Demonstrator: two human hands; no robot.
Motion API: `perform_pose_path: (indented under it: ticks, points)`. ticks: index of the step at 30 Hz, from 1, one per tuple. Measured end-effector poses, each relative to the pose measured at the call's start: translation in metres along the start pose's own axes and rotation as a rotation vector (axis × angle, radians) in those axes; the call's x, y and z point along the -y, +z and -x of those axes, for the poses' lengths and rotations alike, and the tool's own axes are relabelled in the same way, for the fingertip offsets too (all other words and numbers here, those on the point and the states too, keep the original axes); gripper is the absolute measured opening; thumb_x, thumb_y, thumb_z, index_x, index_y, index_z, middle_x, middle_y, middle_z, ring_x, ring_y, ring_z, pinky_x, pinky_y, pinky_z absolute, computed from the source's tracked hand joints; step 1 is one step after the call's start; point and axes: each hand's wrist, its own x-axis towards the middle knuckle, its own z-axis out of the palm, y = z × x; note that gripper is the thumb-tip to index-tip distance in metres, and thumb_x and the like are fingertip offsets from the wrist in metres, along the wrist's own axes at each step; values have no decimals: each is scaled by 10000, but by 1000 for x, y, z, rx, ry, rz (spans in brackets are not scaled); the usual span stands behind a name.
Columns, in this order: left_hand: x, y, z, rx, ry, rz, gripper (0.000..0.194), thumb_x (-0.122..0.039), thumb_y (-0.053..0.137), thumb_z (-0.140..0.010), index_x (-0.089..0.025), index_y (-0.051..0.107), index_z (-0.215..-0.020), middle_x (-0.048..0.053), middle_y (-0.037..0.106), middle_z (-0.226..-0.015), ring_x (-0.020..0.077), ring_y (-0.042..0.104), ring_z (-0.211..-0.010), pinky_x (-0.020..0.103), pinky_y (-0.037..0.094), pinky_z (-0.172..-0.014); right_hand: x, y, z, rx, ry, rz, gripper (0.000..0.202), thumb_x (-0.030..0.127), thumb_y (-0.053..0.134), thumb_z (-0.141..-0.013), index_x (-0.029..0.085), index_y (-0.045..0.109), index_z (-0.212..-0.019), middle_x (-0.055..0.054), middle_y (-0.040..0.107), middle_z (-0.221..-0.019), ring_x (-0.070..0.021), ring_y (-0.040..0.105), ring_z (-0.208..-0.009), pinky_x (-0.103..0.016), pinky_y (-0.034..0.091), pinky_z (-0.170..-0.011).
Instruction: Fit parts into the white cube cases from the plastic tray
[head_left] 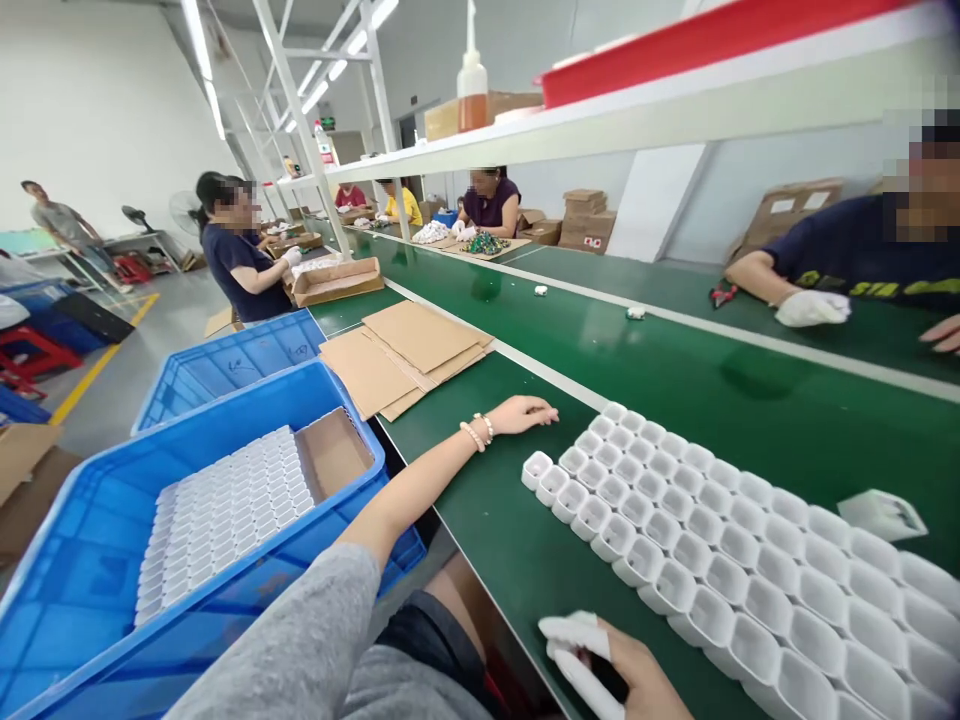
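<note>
My left hand, with beaded bracelets at the wrist, hovers over or rests on the green work surface. Its fingers are stretched out and hold nothing. Just right of it begins a block of small white square cups, open side up, packed in rows; one cup sticks out at the near left corner. Low in the view, my right hand wears white finger covers. Its fingers are bent but apart, near the front row of cups, and I see nothing gripped; the dark patch between them is unclear.
Left of me stands a blue crate holding more white cups and cardboard. Flat cardboard sheets lie beyond my left hand. Small parts sit on the green belt. A co-worker's gloved hand is across it. A shelf runs overhead.
</note>
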Motion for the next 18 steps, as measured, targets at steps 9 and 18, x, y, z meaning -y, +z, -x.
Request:
perform_pose_path:
  ticks: [9,18]
  points:
    - [7,4,1,-77,-70,282,544,-552,562,-922,-27,681,-994,147,700,-964,137,610,-835,298,492,-850,22,-5,-3,2,-77,-154,226,310,579,-951,226,760,-1056,-39,711,-800,-161,672,-693,-295,593,-670]
    - [18,8,-4,-83,27,335,477,-491,594,-925,-25,687,-953,129,701,-893,141,632,-808,310,493,-847,18,-9,1,47,-71,-81,212,262,599,-943,248,752,-1088,-40,734,-871,-163,696,-744,-285,601,-688]
